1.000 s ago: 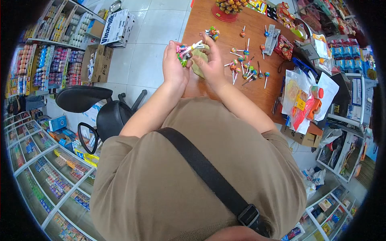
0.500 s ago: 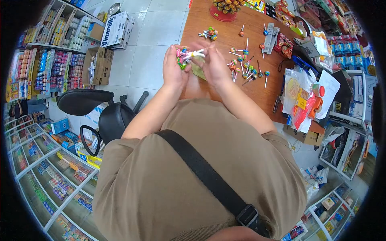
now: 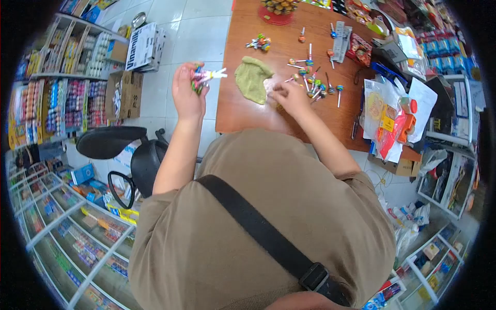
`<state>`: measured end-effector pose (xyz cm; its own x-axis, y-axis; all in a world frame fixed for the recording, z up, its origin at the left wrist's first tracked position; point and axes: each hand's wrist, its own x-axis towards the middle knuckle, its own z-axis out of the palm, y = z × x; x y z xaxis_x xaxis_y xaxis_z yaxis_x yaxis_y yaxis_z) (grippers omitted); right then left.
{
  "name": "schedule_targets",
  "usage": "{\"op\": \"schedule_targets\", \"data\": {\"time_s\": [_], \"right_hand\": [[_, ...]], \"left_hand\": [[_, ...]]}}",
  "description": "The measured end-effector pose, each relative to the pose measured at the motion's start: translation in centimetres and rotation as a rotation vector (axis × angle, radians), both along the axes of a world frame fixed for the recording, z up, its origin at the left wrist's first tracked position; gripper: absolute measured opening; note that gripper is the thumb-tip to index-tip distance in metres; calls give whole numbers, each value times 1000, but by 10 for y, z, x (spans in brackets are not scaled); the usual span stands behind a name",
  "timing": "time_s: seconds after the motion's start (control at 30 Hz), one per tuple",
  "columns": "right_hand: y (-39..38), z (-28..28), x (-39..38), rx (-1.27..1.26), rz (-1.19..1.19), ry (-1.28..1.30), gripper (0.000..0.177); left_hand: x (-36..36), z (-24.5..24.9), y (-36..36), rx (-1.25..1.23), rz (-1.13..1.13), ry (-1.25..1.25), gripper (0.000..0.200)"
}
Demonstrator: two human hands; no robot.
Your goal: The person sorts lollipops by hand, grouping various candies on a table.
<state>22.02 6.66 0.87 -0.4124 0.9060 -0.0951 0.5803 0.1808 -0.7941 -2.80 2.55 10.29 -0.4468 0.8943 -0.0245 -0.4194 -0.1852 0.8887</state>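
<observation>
Off the left edge of the table, my left hand is closed around a bundle of lollipops. Their white sticks point right, and a yellow band appears to circle them. My right hand is low over the tabletop, its fingers bent together; what they pinch, if anything, is too small to make out. Just left of those fingers lies a crumpled green cloth. Several loose lollipops are scattered beyond and to the right of my right hand. Another bunch of lollipops rests farther back on the table.
A red-based stand of lollipops is at the table's far edge. Papers and packets crowd its right side, near a red snack bag. A black chair is at left, by shelves and a carton.
My hands have moved apart. The left carried the lollipop bundle left, off the table; the right left the bundle and came down to the tabletop, uncovering the green cloth.
</observation>
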Motion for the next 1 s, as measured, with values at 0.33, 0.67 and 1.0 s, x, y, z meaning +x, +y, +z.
{"op": "schedule_targets", "data": {"time_s": [0.33,0.67,1.0], "right_hand": [[-20,-72,45,379,57,-275,7],[-39,-55,76,564,24,-308,16],[-97,-43,71,436,-492,-194,21]], "left_hand": [[49,-37,-24,-260,-264,-259,23],[69,-45,-13,-294,-322,-423,22],[15,-46,-7,-396,-562,-440,23]]}}
